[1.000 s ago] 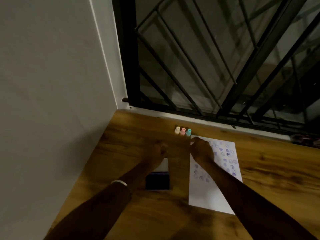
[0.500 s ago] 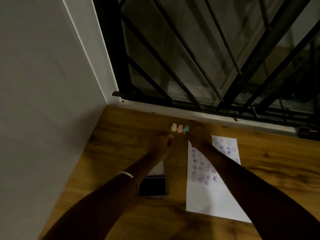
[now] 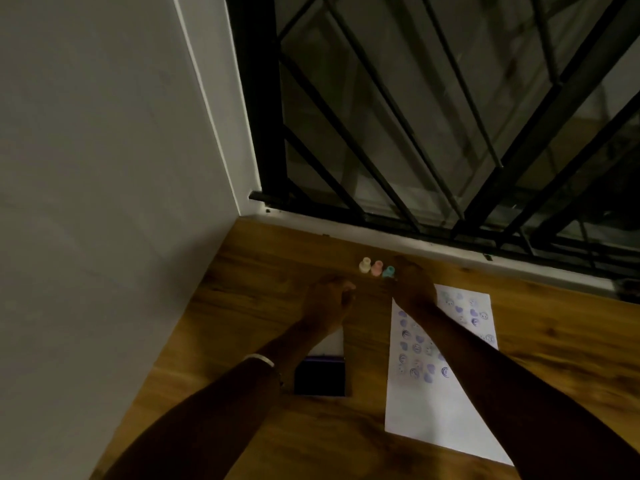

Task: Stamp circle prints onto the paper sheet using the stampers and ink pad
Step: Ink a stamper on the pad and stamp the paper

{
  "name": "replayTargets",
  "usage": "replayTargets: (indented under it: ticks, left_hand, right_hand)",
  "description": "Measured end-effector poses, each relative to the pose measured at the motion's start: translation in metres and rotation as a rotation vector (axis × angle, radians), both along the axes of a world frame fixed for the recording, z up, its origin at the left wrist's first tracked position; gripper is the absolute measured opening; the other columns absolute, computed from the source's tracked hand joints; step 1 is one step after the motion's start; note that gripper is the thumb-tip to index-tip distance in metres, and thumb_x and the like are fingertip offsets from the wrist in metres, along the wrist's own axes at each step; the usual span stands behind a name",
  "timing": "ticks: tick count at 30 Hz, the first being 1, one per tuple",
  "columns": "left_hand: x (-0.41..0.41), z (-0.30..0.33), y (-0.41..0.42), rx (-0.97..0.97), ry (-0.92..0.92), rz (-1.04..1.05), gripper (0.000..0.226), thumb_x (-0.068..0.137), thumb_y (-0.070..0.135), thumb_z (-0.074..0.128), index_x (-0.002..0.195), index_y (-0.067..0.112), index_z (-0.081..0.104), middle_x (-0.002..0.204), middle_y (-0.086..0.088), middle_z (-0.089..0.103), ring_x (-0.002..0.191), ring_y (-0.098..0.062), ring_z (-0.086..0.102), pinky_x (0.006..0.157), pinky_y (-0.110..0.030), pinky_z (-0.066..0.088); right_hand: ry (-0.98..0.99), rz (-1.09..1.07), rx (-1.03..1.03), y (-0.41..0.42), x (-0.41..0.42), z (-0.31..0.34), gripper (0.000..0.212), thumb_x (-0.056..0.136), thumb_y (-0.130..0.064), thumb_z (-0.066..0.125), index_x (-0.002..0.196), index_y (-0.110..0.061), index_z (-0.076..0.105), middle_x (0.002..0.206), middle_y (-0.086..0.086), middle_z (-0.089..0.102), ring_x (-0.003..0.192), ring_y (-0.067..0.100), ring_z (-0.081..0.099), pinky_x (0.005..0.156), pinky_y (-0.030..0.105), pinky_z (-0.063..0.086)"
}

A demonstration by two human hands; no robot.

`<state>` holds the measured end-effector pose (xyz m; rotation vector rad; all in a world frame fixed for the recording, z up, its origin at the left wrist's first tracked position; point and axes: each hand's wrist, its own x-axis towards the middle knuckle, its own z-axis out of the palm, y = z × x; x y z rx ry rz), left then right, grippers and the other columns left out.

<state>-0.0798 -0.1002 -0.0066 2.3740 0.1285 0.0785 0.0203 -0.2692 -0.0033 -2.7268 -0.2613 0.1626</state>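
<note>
Three stampers [image 3: 376, 268], cream, pink and teal, upright in a row beyond paper sheet [image 3: 436, 403], within easy reach. Right hand [image 3: 412, 289] at teal stamper [image 3: 388, 271], grip not discernible. Left hand [image 3: 329, 301] loosely curled, contents unclear. Ink pad [image 3: 320, 375] open on table [image 3: 242, 306], beside the part-printed sheet for short travel.

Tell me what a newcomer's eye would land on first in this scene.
Most eye-catching is the white paper sheet on the right of the wooden table, its far half dotted with purple prints. Next come three pastel stampers, cream, pink and teal, in a row at the far edge, with the right hand at the teal one. The left hand hovers beyond the dark ink pad.
</note>
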Motion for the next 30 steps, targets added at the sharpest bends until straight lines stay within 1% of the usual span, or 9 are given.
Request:
replayTargets:
  ticks: [5,11,16,18,20,23,26,28,30]
  left_hand:
    - [-0.005,0.002,0.004,-0.051,0.02,0.009,0.025,0.097,0.023,0.053,0.117,0.012,0.064,0.117,-0.009,0.066,0.103,-0.02,0.063,0.089,-0.038,0.054]
    - [-0.017,0.005,0.0,-0.078,0.045,0.005,0.03,0.097,0.023,0.053,0.125,0.013,0.059,0.119,-0.011,0.066,0.103,-0.021,0.064,0.09,-0.038,0.055]
    - [-0.043,0.012,-0.006,0.062,-0.087,-0.081,0.046,0.092,0.03,0.061,0.136,0.018,0.052,0.136,-0.005,0.057,0.126,-0.021,0.051,0.108,-0.039,0.041]
    - [-0.058,0.012,-0.008,0.034,-0.135,-0.093,0.044,0.091,0.029,0.064,0.132,0.016,0.056,0.134,-0.005,0.059,0.122,-0.021,0.054,0.104,-0.029,0.043]
    - [-0.077,0.01,-0.007,-0.037,-0.11,-0.068,0.038,0.09,0.026,0.066,0.125,0.012,0.062,0.128,-0.007,0.063,0.116,-0.021,0.059,0.095,-0.018,0.041]
    - [-0.104,0.004,-0.003,-0.11,-0.101,-0.009,0.033,0.09,0.024,0.066,0.12,0.01,0.065,0.119,-0.008,0.067,0.109,-0.023,0.062,0.088,-0.018,0.04]
    - [-0.128,0.002,0.001,-0.105,-0.121,0.043,0.029,0.09,0.021,0.065,0.118,0.014,0.066,0.116,-0.006,0.069,0.103,-0.02,0.065,0.084,-0.022,0.046]
    - [-0.143,-0.001,0.003,-0.115,-0.114,0.051,0.025,0.092,0.02,0.062,0.116,0.016,0.066,0.112,-0.006,0.069,0.099,-0.019,0.065,0.079,-0.022,0.048]
    - [-0.156,-0.004,0.005,-0.138,-0.094,0.063,0.025,0.095,0.022,0.059,0.117,0.016,0.066,0.111,-0.006,0.068,0.096,-0.019,0.064,0.079,-0.027,0.052]
  right_hand:
    - [-0.038,0.02,0.037,0.006,-0.006,0.002,0.021,0.093,-0.025,0.054,0.113,-0.019,0.056,0.11,0.009,0.065,0.099,0.026,0.062,0.08,0.039,0.054]
    - [0.035,0.005,0.099,0.004,-0.042,0.015,0.026,0.092,-0.031,0.057,0.113,-0.015,0.054,0.107,0.009,0.065,0.095,0.027,0.064,0.081,0.044,0.056]
    - [0.087,0.067,0.261,0.01,-0.091,0.021,0.026,0.096,-0.024,0.053,0.119,-0.012,0.058,0.113,0.011,0.067,0.101,0.026,0.065,0.087,0.045,0.055]
    - [0.072,0.119,0.304,0.015,-0.112,0.023,0.021,0.096,-0.024,0.052,0.111,-0.012,0.06,0.107,0.01,0.069,0.093,0.021,0.067,0.082,0.041,0.057]
    - [0.046,0.169,0.306,0.019,-0.131,0.024,0.016,0.096,-0.024,0.052,0.104,-0.016,0.061,0.096,0.005,0.069,0.081,0.016,0.066,0.069,0.034,0.055]
    - [0.044,0.204,0.363,0.026,-0.157,0.023,0.006,0.094,-0.024,0.052,0.099,-0.025,0.057,0.085,-0.008,0.062,0.071,0.006,0.06,0.056,0.02,0.042]
    - [0.061,0.228,0.428,0.035,-0.179,0.018,0.008,0.094,-0.023,0.053,0.099,-0.027,0.058,0.086,-0.01,0.063,0.07,0.001,0.059,0.057,0.016,0.041]
    - [0.07,0.257,0.46,0.041,-0.192,0.012,0.008,0.092,-0.023,0.056,0.097,-0.027,0.06,0.087,-0.011,0.063,0.076,-0.001,0.06,0.063,0.015,0.046]
    - [0.069,0.285,0.464,0.044,-0.201,0.006,0.008,0.09,-0.024,0.06,0.098,-0.027,0.061,0.088,-0.011,0.064,0.081,0.0,0.062,0.068,0.013,0.048]
